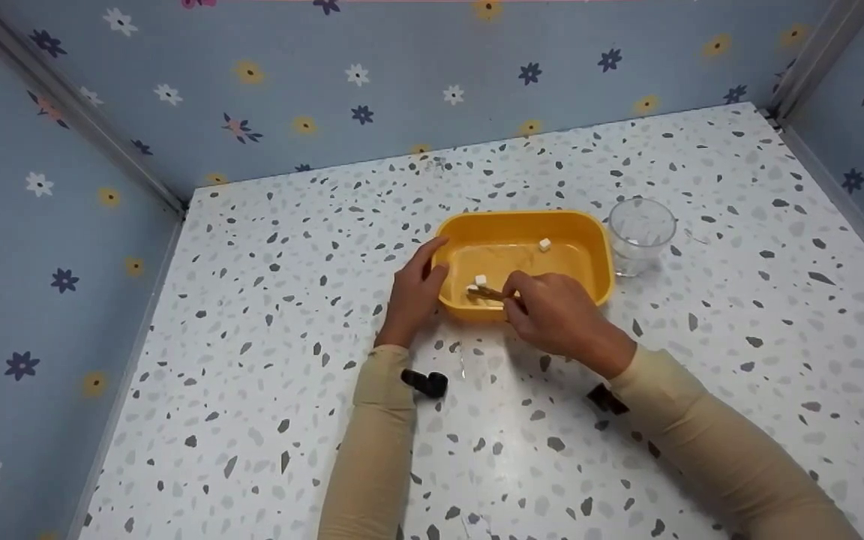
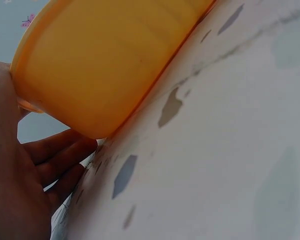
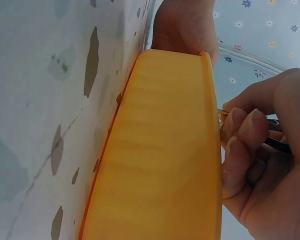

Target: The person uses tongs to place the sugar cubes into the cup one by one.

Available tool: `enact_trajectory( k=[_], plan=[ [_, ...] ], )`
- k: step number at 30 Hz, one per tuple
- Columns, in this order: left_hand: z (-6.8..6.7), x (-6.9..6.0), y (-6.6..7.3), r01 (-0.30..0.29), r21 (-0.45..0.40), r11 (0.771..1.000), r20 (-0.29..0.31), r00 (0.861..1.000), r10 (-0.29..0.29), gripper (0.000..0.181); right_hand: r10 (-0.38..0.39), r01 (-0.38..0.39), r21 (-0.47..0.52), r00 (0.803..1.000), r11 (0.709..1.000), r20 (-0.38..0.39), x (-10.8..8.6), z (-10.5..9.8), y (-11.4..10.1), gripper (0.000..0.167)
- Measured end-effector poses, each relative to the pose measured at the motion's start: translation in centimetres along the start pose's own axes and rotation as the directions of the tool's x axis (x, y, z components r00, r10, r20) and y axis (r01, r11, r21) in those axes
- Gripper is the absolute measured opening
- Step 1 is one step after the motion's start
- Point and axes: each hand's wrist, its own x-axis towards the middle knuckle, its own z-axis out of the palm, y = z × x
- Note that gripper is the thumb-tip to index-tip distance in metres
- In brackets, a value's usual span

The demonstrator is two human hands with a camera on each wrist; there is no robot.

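Observation:
A yellow plastic tub (image 1: 518, 219) stands on the speckled tabletop. My left hand (image 1: 413, 296) holds its left end, thumb over the rim and fingers along the outside wall; in the left wrist view those fingers reach down by the tub's lower corner. Over the near side, my right hand (image 1: 558, 315) pinches slim metal tweezers (image 1: 488, 293). Their tips point left, down at a small white cube (image 1: 472, 288); whether they grip it cannot be told. Another white cube (image 1: 481, 280) lies right beside it, and a third cube (image 1: 544, 244) lies near the back wall of the tub.
A clear drinking glass (image 1: 642, 225) stands close by the tub's right end. Flower-patterned panels (image 1: 402, 82) border the tabletop (image 1: 267, 300) at the back and both sides. Black wrist-camera mounts (image 1: 426, 383) sit by the sleeves.

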Motion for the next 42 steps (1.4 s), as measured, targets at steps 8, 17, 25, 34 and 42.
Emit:
enact_trajectory(
  k=[8, 17, 25, 34, 42],
  plan=[
    [0.0, 0.1, -0.1, -0.014, 0.001, 1.000, -0.007, 1.000, 0.014, 0.041, -0.004, 0.004, 0.026, 1.000, 1.000, -0.028, -0.1, -0.3, 0.2, 0.004],
    [-0.1, -0.1, -0.2, -0.010, -0.006, 1.000, 0.004, 1.000, 0.010, 0.041, -0.025, 0.026, 0.019, 0.997, 0.999, -0.069, -0.4, -0.7, 0.3, 0.003],
    [-0.1, 0.0, -0.2, -0.028, -0.010, 1.000, -0.001, 1.000, 0.028, 0.041, -0.006, 0.007, 0.027, 0.998, 1.000, -0.060, -0.7, -1.6, 0.4, 0.003],
    [0.0, 0.1, 0.1, -0.004, -0.004, 1.000, 0.018, 1.000, 0.004, 0.041, 0.036, -0.034, 0.032, 0.997, 0.999, -0.074, -1.1, -2.9, 0.9, 0.003],
    [-0.1, 0.1, -0.1, -0.008, -0.003, 1.000, 0.004, 1.000, 0.008, 0.042, 0.011, -0.011, 0.008, 0.994, 1.000, -0.111, -1.7, -3.5, 1.7, 0.004]
  ],
)
